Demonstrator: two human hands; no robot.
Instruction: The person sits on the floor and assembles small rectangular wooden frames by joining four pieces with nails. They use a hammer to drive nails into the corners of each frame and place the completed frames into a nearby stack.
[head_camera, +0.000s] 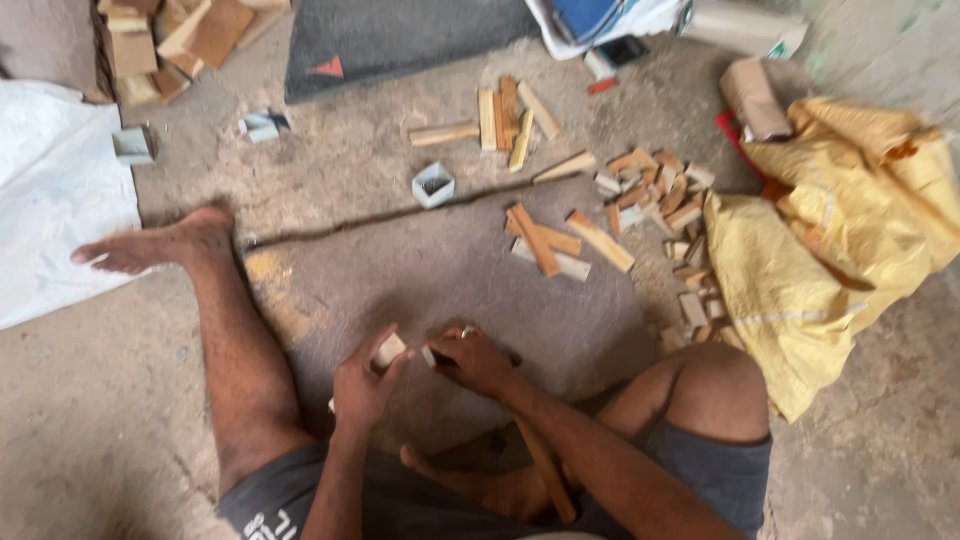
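sitting on a concrete floor (420, 270), a person works with one leg stretched to the left and the other knee bent at the right. a white sheet (50, 200) lies at the left edge. a yellow sack (830, 240) lies crumpled at the right, and a dark mat (400, 35) lies at the top. wood offcuts (660, 190) are heaped just left of the sack, with longer strips (550, 245) beside them and a second cluster of sticks (505, 118) higher up. a small open box (433, 184) stands on the floor between the clusters. a wooden handle (545, 465) rests against the bent leg (its head is hidden).

left hand (362, 385): closed around a pale wood block (388, 350), which pokes out above the fingers, low in the centre, between the legs.

right hand (472, 358): closed, fingertips pinching a small pale piece (429, 355) just beside the block; blur prevents telling whether the two pieces touch. a ring shows on one finger.
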